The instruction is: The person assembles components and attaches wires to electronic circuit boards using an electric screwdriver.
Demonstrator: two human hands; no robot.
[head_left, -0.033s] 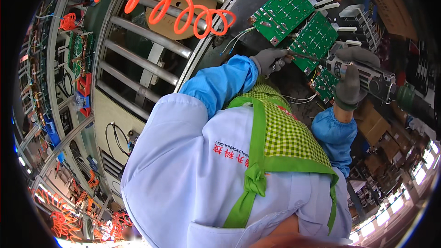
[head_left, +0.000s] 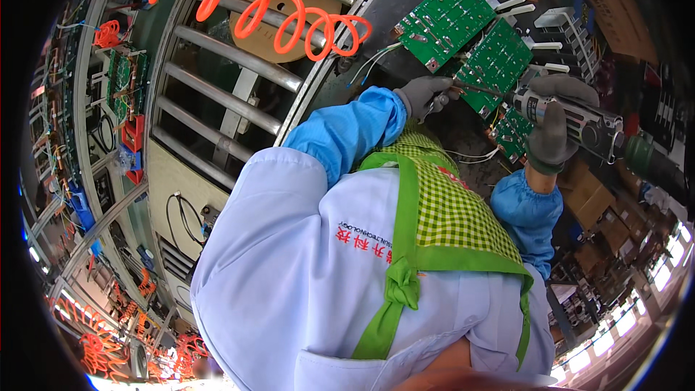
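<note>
Right hand [head_left: 552, 130], grey glove, wrapped around a powered screwdriver [head_left: 579, 119], bit tip on the lower green circuit board [head_left: 496, 65]. Left hand [head_left: 427, 95] pinched together at that board's edge, just beside the bit. Second green board [head_left: 445, 20] lies next to it on the dark tabletop [head_left: 405, 58]. Orange coiled hose [head_left: 289, 14] hangs upper left; white coat and green apron [head_left: 441, 210] block the lower view.

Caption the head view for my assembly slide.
Gloved right hand drives a power screwdriver into a green circuit board; left hand steadies it.
</note>
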